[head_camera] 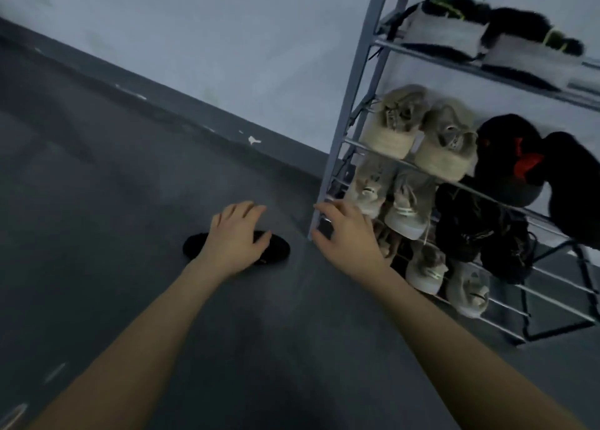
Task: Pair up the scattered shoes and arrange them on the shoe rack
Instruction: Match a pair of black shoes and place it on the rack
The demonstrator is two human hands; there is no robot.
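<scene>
Both bare forearms reach from the bottom of the frame. Left hand [235,234] spreads open over the black low shoe [276,247] on the dark floor at centre; right hand [344,231] hangs relaxed by the grey metal shoe rack [344,130]. Better to grip it by the collar.

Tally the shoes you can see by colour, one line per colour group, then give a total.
Black with white sides, top shelf: 2
Beige or tan, on the rack: 6
Black, on the rack (some with red; the lower dark ones are blurred, so roughly): 4
Black, on the floor under the left hand: 1
Total: about 13
</scene>
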